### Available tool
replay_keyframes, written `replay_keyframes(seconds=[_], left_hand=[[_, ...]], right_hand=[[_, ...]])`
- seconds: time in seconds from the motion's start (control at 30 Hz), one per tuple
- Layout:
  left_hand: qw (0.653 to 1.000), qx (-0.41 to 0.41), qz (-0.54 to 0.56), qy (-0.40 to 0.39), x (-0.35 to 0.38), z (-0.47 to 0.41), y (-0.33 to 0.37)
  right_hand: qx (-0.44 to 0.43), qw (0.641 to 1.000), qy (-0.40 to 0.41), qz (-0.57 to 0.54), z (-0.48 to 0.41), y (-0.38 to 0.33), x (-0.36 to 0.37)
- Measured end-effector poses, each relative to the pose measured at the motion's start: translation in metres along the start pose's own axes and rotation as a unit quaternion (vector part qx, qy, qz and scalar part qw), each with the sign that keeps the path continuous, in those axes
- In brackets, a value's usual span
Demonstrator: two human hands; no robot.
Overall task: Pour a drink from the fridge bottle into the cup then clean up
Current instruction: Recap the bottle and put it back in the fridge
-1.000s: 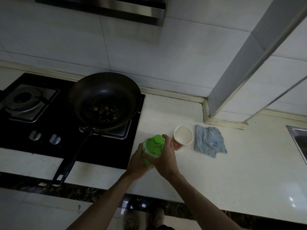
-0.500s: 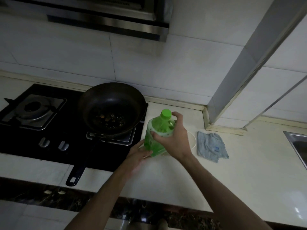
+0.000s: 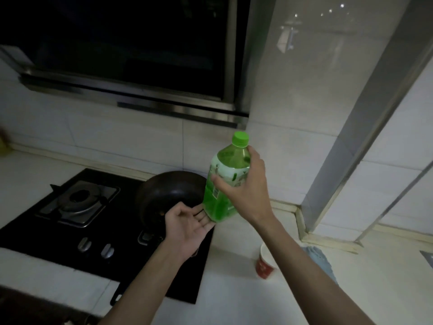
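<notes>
The right hand [image 3: 244, 192] grips the green bottle [image 3: 228, 168] around its labelled middle, fingers and thumb curled round it, and holds it upright in the air above the right edge of the black hob [image 3: 42, 233]. Its green cap [image 3: 240, 139] is on. The left hand [image 3: 187, 225] lies open, palm up, with its fingertips at the bottle's lower left side; whether they bear its weight cannot be told. Just to the left of the bottle and behind the left hand sits a dark wok [image 3: 168, 191] on the right burner, its rim close to the bottle's base. Above and to the left, the lower edge of the range hood [image 3: 131, 66] juts out from the wall, with open air between it and the cap. To the right, a grey pillar [image 3: 351, 137] rises from the far edge of the countertop [image 3: 234, 292], well apart from the bottle. The red cup [image 3: 264, 266] stands upright on the counter near and to the right of the hob's corner, below the bottle and partly hidden by the right forearm. A blue cloth [image 3: 319, 258] lies just beyond the forearm, right of the cup. A metal sink corner [image 3: 427, 256] shows at the right edge. The counter is pale and glossy, the wall is white tile, and the room is dim.
</notes>
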State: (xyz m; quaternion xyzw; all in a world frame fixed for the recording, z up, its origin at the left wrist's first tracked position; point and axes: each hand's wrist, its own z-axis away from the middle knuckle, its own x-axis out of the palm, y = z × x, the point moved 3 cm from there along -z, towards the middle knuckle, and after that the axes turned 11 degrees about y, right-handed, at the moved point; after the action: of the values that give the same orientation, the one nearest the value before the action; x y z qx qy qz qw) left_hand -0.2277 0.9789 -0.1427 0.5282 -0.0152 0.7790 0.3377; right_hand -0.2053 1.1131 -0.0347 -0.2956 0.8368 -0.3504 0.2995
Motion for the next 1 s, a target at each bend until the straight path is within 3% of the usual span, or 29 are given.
replay_keyframes(seconds=[0.3,0.57,0.73,1.0], left_hand=[[0.992,0.115,0.022,-0.047,0.026,0.062,0.039],[0.972,0.231,0.05,-0.013,-0.002,0.158,0.085],[0.939,0.331,0.079,0.051,-0.05,0.24,0.118],[0.859,0.471,0.151,0.133,-0.135,0.381,0.159]], right_hand=[[-0.056,0.992,-0.055,-0.1,-0.03,-0.07,0.015],[-0.107,0.958,-0.157,-0.213,0.0,-0.156,0.063],[-0.127,0.92,-0.237,-0.285,0.057,-0.223,0.111],[-0.165,0.837,-0.363,-0.376,0.179,-0.352,0.181]])
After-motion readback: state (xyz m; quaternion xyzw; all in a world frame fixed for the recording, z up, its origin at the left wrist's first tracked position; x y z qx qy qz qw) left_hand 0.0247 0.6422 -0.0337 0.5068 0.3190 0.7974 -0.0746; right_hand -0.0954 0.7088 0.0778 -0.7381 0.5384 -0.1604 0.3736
